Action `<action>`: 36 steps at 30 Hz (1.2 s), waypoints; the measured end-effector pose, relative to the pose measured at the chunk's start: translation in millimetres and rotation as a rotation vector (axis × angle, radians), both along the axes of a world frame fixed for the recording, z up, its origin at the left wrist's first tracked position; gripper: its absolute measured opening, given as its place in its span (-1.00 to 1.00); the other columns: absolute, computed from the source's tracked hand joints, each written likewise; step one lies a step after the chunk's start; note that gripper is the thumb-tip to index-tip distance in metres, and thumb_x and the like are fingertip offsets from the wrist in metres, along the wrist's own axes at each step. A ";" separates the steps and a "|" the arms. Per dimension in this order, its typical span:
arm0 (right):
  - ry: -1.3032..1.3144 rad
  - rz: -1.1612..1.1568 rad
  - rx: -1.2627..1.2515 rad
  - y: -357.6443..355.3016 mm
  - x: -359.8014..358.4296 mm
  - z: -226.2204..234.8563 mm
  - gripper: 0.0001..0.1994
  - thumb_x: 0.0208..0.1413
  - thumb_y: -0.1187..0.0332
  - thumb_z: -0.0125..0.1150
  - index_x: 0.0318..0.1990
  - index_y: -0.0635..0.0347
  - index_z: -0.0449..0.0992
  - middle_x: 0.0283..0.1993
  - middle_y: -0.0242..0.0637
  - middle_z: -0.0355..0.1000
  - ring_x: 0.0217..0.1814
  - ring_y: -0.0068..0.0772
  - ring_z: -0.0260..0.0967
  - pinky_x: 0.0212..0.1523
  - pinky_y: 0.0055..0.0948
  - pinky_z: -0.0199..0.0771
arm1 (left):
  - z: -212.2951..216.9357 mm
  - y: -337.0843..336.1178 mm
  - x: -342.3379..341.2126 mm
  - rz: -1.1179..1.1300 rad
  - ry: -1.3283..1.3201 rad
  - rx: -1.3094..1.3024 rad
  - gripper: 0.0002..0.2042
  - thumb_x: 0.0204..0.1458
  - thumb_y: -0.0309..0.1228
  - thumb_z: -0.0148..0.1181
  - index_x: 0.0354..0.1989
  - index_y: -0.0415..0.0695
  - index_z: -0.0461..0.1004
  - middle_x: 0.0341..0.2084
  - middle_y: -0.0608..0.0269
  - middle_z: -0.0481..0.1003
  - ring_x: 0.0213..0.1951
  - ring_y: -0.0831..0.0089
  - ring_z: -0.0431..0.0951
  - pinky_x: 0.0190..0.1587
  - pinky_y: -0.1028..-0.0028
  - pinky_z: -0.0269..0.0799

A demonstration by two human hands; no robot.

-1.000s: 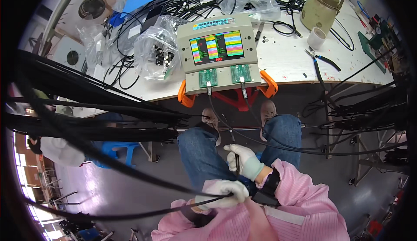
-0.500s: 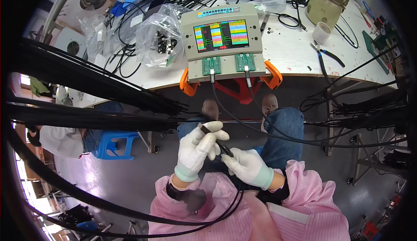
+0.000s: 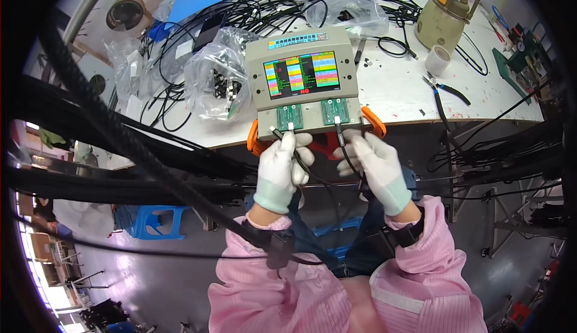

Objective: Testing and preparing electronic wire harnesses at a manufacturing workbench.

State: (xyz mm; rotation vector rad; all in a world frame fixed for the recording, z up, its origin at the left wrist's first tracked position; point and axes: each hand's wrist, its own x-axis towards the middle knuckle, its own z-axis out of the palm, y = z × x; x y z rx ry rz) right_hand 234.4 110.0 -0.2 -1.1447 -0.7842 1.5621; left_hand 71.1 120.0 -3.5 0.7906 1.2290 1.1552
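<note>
A beige tester box [image 3: 303,75] with a coloured screen and two green socket boards sits at the bench's front edge. My left hand [image 3: 281,168], in a white glove, pinches a black cable's plug [image 3: 291,130] just below the left green board [image 3: 290,117]. My right hand [image 3: 375,165], also gloved, grips the other plug [image 3: 338,133] of the cable at the right green board [image 3: 335,111]. The black cable [image 3: 318,180] loops down between my hands toward my lap.
Bags of parts [image 3: 216,81], tangled black cables [image 3: 282,3], a tape roll [image 3: 437,60], pliers [image 3: 445,90] and an olive canister [image 3: 448,12] lie on the white bench [image 3: 396,93]. Thick black cable bundles [image 3: 114,153] hang at left. A blue stool [image 3: 150,222] stands below.
Both hands rose from my lap to the tester's front edge, carrying the cable ends up to the two green boards.
</note>
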 end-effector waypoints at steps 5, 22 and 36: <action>0.039 0.073 -0.146 11.0 -13.6 4.6 -0.63 0.18 0.16 -0.14 -0.19 0.37 0.38 -0.61 -0.25 0.39 -0.71 -0.59 0.26 -0.70 -0.65 0.27 | -1.3 -12.1 6.9 0.092 -0.140 -0.124 -0.65 0.12 -0.14 -0.11 -0.50 -0.19 0.35 -0.85 0.47 0.13 -0.84 0.69 0.07 -0.80 0.66 0.00; -0.081 0.137 -0.021 -14.1 -19.8 7.5 -0.64 0.17 0.14 -0.12 -0.38 0.30 0.41 -0.74 -0.44 0.24 -0.78 -0.71 0.07 -0.75 -0.69 0.01 | -7.2 2.4 -26.8 -0.344 -0.141 -0.196 -0.53 0.12 -0.02 -0.17 -0.58 -0.20 0.33 -0.92 0.47 0.03 -0.90 0.68 -0.06 -0.84 0.62 -0.14; -0.136 0.089 -0.136 -4.4 -9.7 -6.9 -0.63 0.13 0.09 -0.06 -0.47 0.25 0.42 -0.76 -0.36 0.28 -0.81 -0.65 0.15 -0.78 -0.70 0.11 | -4.7 -1.1 1.1 -0.055 -0.093 -0.146 -0.53 0.12 0.00 -0.19 -0.55 -0.20 0.33 -0.91 0.48 0.04 -0.88 0.69 -0.02 -0.83 0.65 -0.09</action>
